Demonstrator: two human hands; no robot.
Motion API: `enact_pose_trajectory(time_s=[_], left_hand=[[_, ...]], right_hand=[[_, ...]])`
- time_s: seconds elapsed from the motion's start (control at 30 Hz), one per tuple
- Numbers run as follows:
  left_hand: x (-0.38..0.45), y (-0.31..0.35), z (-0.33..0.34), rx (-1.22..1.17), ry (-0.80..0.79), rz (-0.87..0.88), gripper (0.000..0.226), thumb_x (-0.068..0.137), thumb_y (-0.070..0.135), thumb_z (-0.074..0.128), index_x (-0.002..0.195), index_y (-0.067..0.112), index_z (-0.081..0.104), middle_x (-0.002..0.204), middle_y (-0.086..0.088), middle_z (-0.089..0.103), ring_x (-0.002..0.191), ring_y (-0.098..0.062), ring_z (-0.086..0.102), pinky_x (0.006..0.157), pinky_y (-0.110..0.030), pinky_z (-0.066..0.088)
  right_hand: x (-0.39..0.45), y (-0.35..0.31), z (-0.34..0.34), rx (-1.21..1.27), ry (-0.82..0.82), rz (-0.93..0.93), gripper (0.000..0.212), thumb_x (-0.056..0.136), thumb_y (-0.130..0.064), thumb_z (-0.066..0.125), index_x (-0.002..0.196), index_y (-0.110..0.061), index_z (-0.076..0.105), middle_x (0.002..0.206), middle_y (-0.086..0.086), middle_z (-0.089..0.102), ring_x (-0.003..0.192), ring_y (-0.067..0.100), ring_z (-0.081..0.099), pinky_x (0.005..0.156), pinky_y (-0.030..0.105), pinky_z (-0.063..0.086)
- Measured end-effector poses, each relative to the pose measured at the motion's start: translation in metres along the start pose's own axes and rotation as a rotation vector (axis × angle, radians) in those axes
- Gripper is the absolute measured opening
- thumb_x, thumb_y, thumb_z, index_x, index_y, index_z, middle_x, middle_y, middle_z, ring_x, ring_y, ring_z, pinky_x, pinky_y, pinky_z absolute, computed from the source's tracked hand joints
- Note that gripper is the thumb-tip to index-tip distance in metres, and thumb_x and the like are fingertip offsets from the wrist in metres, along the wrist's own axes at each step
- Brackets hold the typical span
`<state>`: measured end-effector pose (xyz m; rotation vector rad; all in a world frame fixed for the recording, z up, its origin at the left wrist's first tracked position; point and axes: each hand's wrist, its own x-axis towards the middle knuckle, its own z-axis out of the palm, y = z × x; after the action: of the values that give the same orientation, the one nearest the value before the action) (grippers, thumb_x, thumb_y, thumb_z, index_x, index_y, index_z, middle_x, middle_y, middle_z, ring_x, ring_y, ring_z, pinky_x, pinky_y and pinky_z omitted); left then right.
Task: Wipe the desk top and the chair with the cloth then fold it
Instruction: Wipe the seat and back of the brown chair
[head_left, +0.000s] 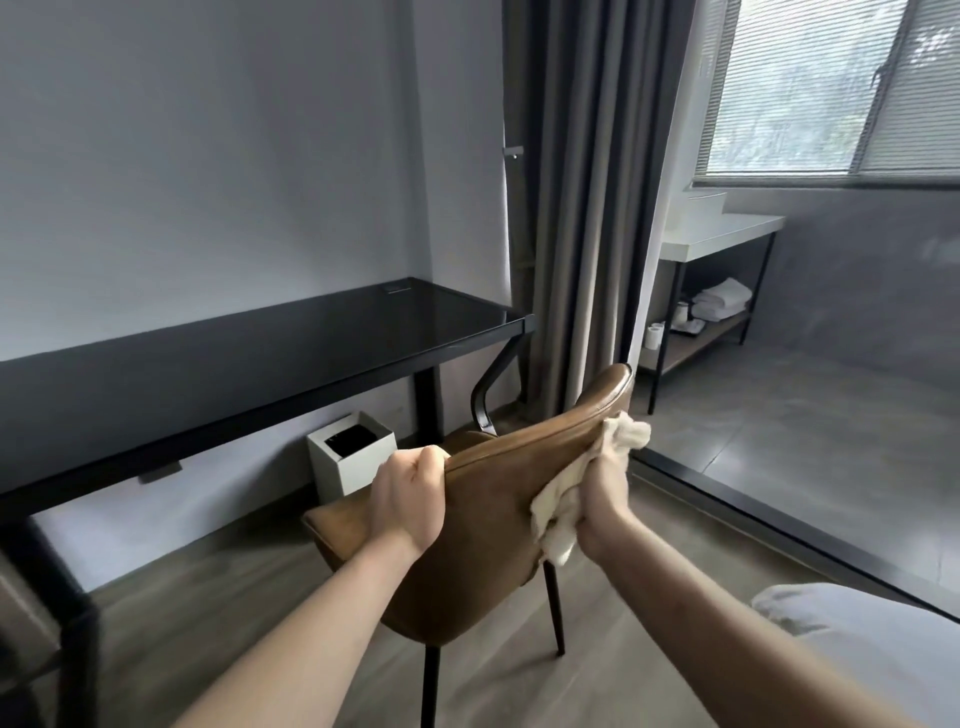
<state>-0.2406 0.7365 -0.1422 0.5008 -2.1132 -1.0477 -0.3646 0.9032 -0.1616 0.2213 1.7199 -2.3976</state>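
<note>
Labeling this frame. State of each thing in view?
Left hand: grips chair top edge.
Right hand: grips cloth.
Cloth: bunched, pressed on the backrest.
Chair: tilted, away from the desk.
Desk: top bare.
Bin: open.
Curtain: drawn aside.
Blinds: lowered.

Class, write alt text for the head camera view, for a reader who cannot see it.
A person's right hand presses a cream cloth against the back of a brown chair, while the left hand grips the backrest's top edge. A black desk stands behind, with a white bin beneath it.
</note>
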Motion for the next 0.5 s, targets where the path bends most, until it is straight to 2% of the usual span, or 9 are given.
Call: enact_pose_trajectory(time_s=[0.1,0.2,0.23,0.3,0.37,0.4,0.43,0.5], left_hand=[[-0.001,0.006,-0.005,0.013,-0.024,-0.037,0.054,0.084,0.041,0.03,0.07,-0.001,0.061,0.073,-0.014,0.065,0.073,-0.024,0.058,0.064,-0.028,0.041],[-0.001,0.01,-0.009,0.017,-0.043,-0.069,0.059,0.083,0.044,0.032,0.079,-0.005,0.066,0.082,-0.019,0.069,0.075,-0.025,0.056,0.065,-0.027,0.041],[-0.002,0.011,-0.01,0.015,-0.054,-0.076,0.061,0.083,0.044,0.032,0.084,-0.006,0.068,0.086,-0.02,0.07,0.074,-0.022,0.055,0.065,-0.026,0.041],[-0.005,0.013,-0.011,0.009,-0.088,-0.072,0.063,0.083,0.044,0.032,0.088,-0.007,0.069,0.088,-0.02,0.071,0.071,-0.016,0.054,0.065,-0.025,0.04],[-0.007,0.014,-0.008,0.003,-0.098,-0.048,0.062,0.084,0.043,0.032,0.086,-0.007,0.068,0.086,-0.019,0.07,0.075,-0.02,0.059,0.065,-0.026,0.04],[-0.007,0.013,-0.006,0.005,-0.083,-0.037,0.061,0.085,0.043,0.032,0.083,-0.006,0.067,0.084,-0.019,0.07,0.077,-0.025,0.061,0.065,-0.028,0.04],[-0.007,0.012,-0.004,0.011,-0.064,-0.03,0.059,0.085,0.042,0.032,0.08,-0.006,0.066,0.081,-0.019,0.069,0.078,-0.027,0.061,0.064,-0.029,0.04],[-0.006,0.01,-0.003,0.024,-0.048,-0.021,0.057,0.086,0.041,0.031,0.074,-0.005,0.064,0.075,-0.018,0.066,0.071,-0.024,0.058,0.061,-0.03,0.038]], right_hand=[[-0.043,0.02,0.021,0.033,-0.009,0.081,0.098,0.075,-0.097,0.043,0.157,-0.043,0.034,0.154,0.004,0.052,0.138,0.03,0.053,0.121,0.057,0.037],[-0.068,0.032,0.039,0.057,-0.014,0.13,0.087,0.097,-0.076,0.047,0.166,-0.03,0.021,0.167,0.004,0.035,0.148,0.031,0.044,0.125,0.057,0.033],[-0.071,0.034,0.041,0.069,-0.015,0.14,0.088,0.097,-0.075,0.047,0.167,-0.029,0.018,0.168,0.003,0.033,0.149,0.031,0.043,0.125,0.057,0.032],[-0.065,0.039,0.04,0.091,-0.024,0.138,0.108,0.079,-0.087,0.047,0.167,-0.03,0.02,0.168,0.001,0.036,0.148,0.03,0.045,0.125,0.056,0.034],[-0.05,0.04,0.033,0.106,0.015,0.119,0.121,0.062,-0.093,0.047,0.164,-0.031,0.029,0.163,0.001,0.044,0.144,0.029,0.049,0.123,0.055,0.036],[-0.044,0.035,0.03,0.103,0.03,0.104,0.115,0.065,-0.092,0.049,0.161,-0.03,0.034,0.159,0.001,0.048,0.141,0.028,0.052,0.122,0.054,0.037],[-0.041,0.028,0.026,0.09,0.042,0.086,0.1,0.077,-0.087,0.05,0.158,-0.03,0.038,0.154,0.0,0.052,0.137,0.026,0.054,0.121,0.051,0.038],[-0.027,0.018,0.019,0.104,0.073,0.006,0.063,0.102,-0.064,0.051,0.155,-0.03,0.044,0.143,0.0,0.059,0.125,0.023,0.058,0.113,0.044,0.043]])
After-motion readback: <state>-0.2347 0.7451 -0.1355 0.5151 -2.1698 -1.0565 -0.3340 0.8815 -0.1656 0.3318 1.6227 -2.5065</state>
